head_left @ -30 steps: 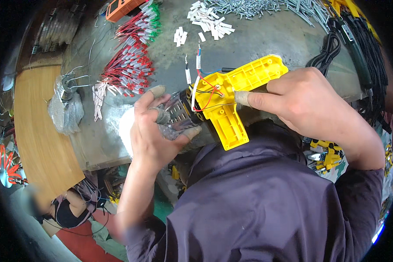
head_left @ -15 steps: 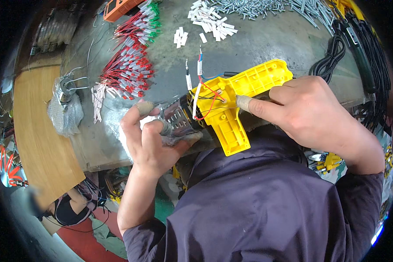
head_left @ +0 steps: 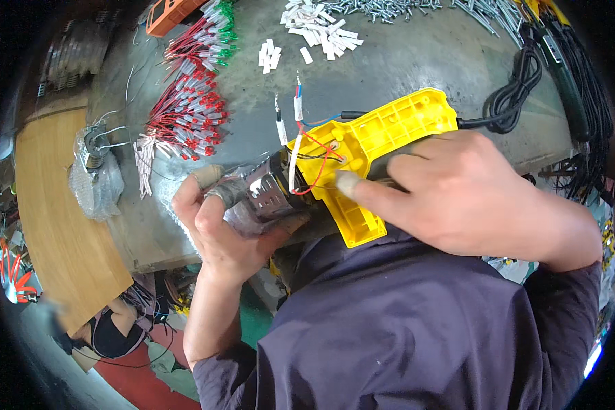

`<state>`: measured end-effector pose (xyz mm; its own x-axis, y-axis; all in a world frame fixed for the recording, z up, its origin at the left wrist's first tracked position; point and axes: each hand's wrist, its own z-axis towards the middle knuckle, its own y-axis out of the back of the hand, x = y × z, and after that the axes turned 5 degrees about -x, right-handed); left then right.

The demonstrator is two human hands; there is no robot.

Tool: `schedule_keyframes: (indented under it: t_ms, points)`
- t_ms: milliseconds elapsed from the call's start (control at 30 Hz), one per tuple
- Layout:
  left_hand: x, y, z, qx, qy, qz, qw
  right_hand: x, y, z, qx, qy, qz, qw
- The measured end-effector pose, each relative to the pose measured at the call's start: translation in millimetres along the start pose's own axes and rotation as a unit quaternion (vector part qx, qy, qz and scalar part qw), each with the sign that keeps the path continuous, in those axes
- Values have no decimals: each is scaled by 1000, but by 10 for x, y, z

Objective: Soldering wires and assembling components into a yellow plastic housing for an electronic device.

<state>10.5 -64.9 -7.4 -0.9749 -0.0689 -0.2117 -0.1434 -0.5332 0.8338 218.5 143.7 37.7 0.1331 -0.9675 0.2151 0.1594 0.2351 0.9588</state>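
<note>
L hand (head_left: pixel 229 222) is in the centre-left of the frame, w/ fingers and thumb clamped around a slotted metal tube (head_left: pixel 261 195), which is partly wrapped in clear plastic film (head_left: pixel 242 220). R hand (head_left: pixel 451 191) is right of centre, apart from L hand; one fingertip (head_left: pixel 347 183) w/ a tan cover lies on the inner side of a yellow plastic housing half (head_left: pixel 410 123), and the other fingers are bent near its edge. If they also grip it, I cannot tell.

The housing half is in the centre of the frame, open side up, its L side adjoining the tube. A red wire (head_left: pixel 321 176) makes a loop over it; white sleeves (head_left: pixel 294 164) are on the leads, and two bare lead ends point to the top of the frame. A black power cord (head_left: pixel 509 113) goes out from the handle end, coiled at upper right.

On the workbench (head_left: pixel 253 102), upper left, is a pile of red & green indicator lamps (head_left: pixel 191 113) w/ red wires, and an orange meter (head_left: pixel 171 15) above. Loose white sleeve pieces (head_left: pixel 321 27) and screws (head_left: pixel 383 7) lie at top centre. A bubble-wrapped part (head_left: pixel 96 181) is at left, near a wooden board (head_left: pixel 58 225)
</note>
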Motion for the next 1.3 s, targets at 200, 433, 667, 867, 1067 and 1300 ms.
schedule_keyframes:
  t_ms: [200,433,667,867,1067,1300]
  points:
    - [31,9,45,16,3,-33,999,30,-289,213,-60,19,-2,998]
    - [17,-28,30,-18,22,-43,999,5,-233,348,-25,14,-1,1000]
    - [22,-45,52,-27,42,-84,995,22,-176,409,19,-4,-10,1000]
    - [-16,14,132,-4,6,-36,999,9,-149,380,46,13,-24,999]
    - [-43,-13,187,10,3,-40,999,7,-166,326,67,22,-62,996]
    - [-430,-95,405,9,55,5,998,27,-125,-299,-188,-108,-45,975]
